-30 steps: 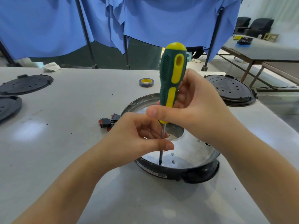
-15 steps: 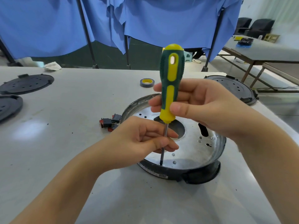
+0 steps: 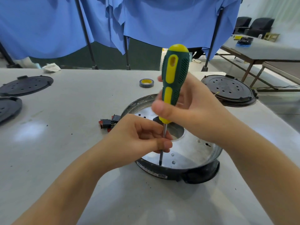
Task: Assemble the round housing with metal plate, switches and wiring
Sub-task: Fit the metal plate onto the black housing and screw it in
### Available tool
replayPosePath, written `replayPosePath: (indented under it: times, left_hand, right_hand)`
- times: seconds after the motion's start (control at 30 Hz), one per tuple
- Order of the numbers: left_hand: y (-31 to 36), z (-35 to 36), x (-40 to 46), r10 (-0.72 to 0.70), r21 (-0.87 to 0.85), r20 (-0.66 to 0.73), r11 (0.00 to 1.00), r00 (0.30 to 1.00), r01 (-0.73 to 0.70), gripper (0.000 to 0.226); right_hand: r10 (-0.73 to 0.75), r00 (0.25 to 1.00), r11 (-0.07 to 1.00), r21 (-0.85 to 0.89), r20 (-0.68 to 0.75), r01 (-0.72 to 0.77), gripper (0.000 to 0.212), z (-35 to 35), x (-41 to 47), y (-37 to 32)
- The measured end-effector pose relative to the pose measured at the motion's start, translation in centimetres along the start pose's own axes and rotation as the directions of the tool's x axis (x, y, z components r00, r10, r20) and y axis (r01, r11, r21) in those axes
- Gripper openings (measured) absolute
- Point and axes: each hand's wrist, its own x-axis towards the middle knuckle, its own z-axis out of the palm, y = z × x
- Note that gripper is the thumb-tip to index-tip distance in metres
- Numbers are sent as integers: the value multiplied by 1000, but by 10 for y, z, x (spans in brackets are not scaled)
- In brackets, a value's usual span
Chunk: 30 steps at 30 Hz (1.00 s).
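Right hand [image 3: 191, 111] is grasping the screwdriver [image 3: 174, 82] handle, driving downward. Left hand [image 3: 139, 138] is pinching its shaft, steadying the tip on the metal plate [image 3: 191, 151].

We see a green screwdriver [image 3: 175, 78] with yellow insets and dotted texture, a silver plate [image 3: 191, 151] in black housing [image 3: 201, 174], red-black switches [image 3: 108, 123], blue drapes [image 3: 162, 18].
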Motion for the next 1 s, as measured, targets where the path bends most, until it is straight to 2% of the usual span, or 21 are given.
replayPosePath:
  times: [0.07, 0.13, 0.23, 0.33, 0.43, 0.57, 0.67, 0.77, 0.8, 0.87, 0.93, 1.0]
  left_hand:
    - [0, 0, 0, -8, -9, 23, 1000, 1000, 9, 9]
    - [1, 0, -1, -10, -7, 43, 1000, 999, 11, 10]
    - [1, 1, -1, -21, 14, 71, 1000, 997, 20, 16]
    - [1, 2, 0, -32, 32, 81, 999, 996, 30, 17]
    - [1, 1, 0, -48, 31, 102, 998, 994, 45, 19]
    - [3, -1, -2, -55, -22, 147, 998, 988, 58, 20]
    - [2, -4, 0, -62, -66, 105, 995, 993, 69, 16]
    - [0, -3, 2, -44, -32, 37, 998, 998, 45, 14]
    - [-1, -2, 2, -38, -38, 26, 999, 999, 39, 13]
    - [-2, -1, 1, -36, -52, 35, 998, 999, 37, 12]
    - [-3, -1, 1, -31, -57, 51, 998, 998, 34, 14]
    - [-3, -1, 0, -17, -51, 63, 998, 998, 21, 14]
  right_hand:
    - [38, 986, 987, 146, 161, -62, 45, -9, -1, -3]
    - [36, 956, 956, 269, 291, -117, 46, -19, -2, -3]
    - [15, 936, 942, 310, 351, -131, 45, -26, -2, -2]
    - [25, 976, 965, 251, 218, -80, 39, -22, 0, -1]
    - [7, 999, 993, 119, 44, -12, 40, -14, 1, -2]
    - [-73, 989, 995, -79, -130, 63, 55, -2, -2, -5]
    - [-158, 958, 966, -240, -239, 99, 56, 5, -4, -4]
    - [-117, 957, 975, -212, -264, 61, 52, 7, -4, -4]
    - [-86, 970, 987, -153, -228, 52, 51, 6, -4, -4]
    - [-27, 998, 999, 17, -60, 28, 48, 2, -3, -6]
    - [-1, 991, 986, 166, 134, -21, 44, -7, -3, -7]
    - [12, 969, 963, 260, 247, -78, 46, -16, -4, -8]
